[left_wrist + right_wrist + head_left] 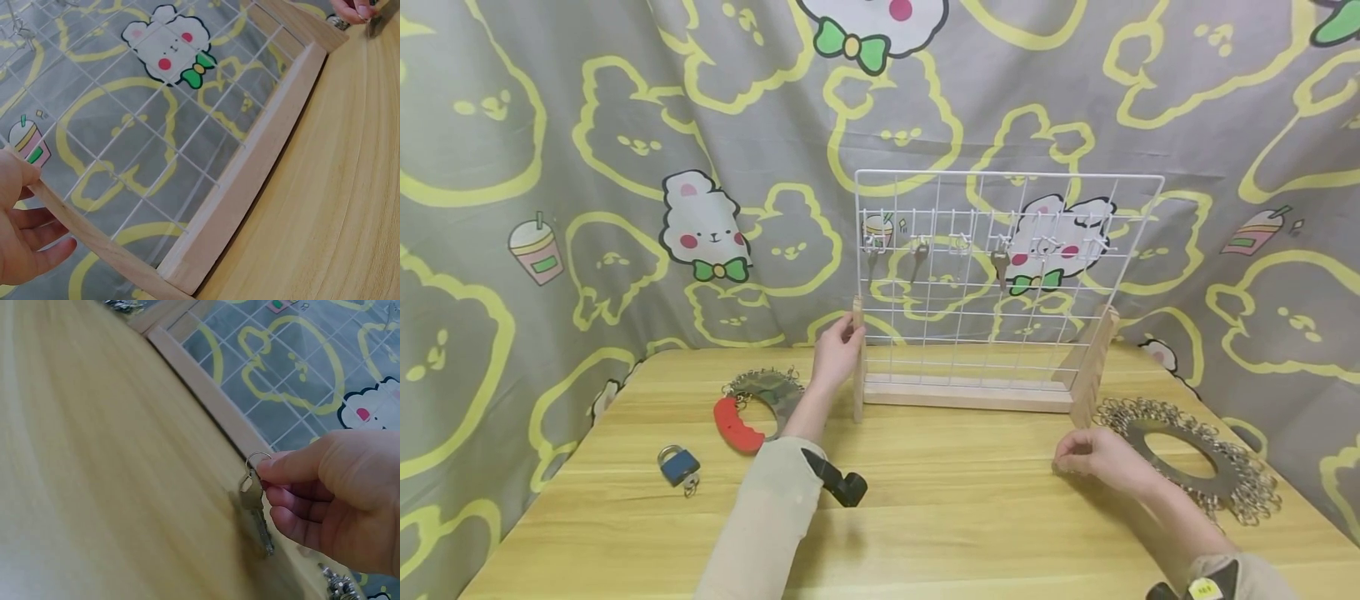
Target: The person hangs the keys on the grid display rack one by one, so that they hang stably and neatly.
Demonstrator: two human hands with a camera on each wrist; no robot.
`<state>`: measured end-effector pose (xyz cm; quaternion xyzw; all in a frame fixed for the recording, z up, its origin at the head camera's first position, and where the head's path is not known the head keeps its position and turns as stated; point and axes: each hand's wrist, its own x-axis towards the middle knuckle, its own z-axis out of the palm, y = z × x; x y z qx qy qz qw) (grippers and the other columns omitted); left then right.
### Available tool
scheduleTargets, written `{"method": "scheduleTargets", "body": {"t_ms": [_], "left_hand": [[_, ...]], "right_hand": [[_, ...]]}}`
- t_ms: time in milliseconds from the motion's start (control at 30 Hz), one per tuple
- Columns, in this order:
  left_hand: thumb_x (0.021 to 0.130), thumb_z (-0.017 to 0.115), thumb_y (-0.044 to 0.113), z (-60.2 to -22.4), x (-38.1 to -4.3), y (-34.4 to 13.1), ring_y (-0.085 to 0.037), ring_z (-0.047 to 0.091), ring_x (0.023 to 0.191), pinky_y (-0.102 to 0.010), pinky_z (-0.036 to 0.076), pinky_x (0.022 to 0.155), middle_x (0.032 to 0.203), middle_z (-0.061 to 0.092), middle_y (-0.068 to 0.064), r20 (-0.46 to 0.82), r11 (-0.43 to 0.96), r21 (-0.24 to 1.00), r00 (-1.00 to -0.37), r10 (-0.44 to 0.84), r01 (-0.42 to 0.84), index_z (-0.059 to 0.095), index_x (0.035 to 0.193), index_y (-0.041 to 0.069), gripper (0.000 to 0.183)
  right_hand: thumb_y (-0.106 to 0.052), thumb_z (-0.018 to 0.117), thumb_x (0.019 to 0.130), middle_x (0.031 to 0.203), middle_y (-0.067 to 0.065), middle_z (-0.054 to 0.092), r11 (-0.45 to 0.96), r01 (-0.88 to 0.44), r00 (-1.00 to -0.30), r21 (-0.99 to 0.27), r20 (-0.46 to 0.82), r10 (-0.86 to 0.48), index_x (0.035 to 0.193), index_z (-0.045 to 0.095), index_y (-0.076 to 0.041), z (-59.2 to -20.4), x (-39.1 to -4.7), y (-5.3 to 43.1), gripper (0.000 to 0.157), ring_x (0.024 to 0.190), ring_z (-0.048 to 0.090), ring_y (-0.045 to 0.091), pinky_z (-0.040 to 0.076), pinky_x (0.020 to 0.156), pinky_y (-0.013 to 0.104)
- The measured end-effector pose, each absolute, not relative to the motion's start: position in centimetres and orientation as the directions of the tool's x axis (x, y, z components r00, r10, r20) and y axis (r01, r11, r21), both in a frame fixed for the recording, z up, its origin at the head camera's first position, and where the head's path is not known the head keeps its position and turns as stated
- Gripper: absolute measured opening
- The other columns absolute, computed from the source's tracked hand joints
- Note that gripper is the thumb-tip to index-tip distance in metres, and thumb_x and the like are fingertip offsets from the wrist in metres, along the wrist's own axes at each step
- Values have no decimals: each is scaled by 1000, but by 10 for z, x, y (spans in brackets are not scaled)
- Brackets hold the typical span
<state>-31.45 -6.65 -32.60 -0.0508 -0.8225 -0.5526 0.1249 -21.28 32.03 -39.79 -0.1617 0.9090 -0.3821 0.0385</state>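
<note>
My right hand [1101,458] pinches a small metal ring between thumb and fingers, low over the table in front of the rack's right foot. A key [253,494] dangles from that ring in the right wrist view. With the left hand [837,354] I grip the top of the left wooden upright [858,367] of a white wire grid rack [955,312], thumb on the near side in the left wrist view. Several keys hang from hooks on the grid, among them a dark key [1001,267] and another key [919,260] farther left.
On the left lie a blue padlock [680,467] with a key in it and a camouflage ring plate [767,387] with a red piece [735,427]. At right, a dark oval plate [1157,462] carries many key rings along its rim. Patterned curtain [775,125] hangs behind the table.
</note>
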Motion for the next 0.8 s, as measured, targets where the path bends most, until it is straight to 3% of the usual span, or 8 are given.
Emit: {"method": "scheduleTargets", "body": {"t_ms": [133, 467, 600, 800], "left_hand": [[96, 50, 20, -326, -314, -66, -31, 51, 116, -39, 46, 96, 129, 53, -17, 258, 383, 898, -964, -56, 218, 40, 139, 4, 47], [96, 50, 20, -326, -316, -64, -30, 51, 116, -38, 47, 95, 129, 53, -17, 253, 371, 904, -965, -62, 213, 40, 139, 5, 47], [96, 50, 21, -327, -316, -65, -30, 52, 116, -39, 48, 94, 129, 53, -17, 259, 377, 901, -964, -65, 216, 40, 139, 4, 47], [96, 51, 20, -326, -315, -66, -31, 52, 115, -39, 48, 94, 128, 54, -17, 267, 386, 895, -962, -63, 223, 41, 138, 3, 47]], "right_hand": [[-16, 68, 83, 83, 0, 64, 690, -267, -956, -672, 94, -279, 85, 66, -7, -389, -212, 322, 9, 76, 54, 8, 48, 66, 23], [-14, 63, 88, 86, 11, 64, 686, -228, -971, -691, 110, -212, 94, 64, -1, -349, -218, 329, 15, 75, 59, 19, 52, 64, 31], [-17, 61, 89, 86, 9, 64, 708, -222, -974, -670, 126, -187, 98, 62, 1, -330, -222, 331, 20, 74, 57, 13, 49, 64, 28], [-16, 61, 90, 84, 8, 65, 746, -286, -953, -601, 263, -153, 98, 63, 3, -299, -230, 331, 21, 72, 57, 9, 49, 61, 22]]}}
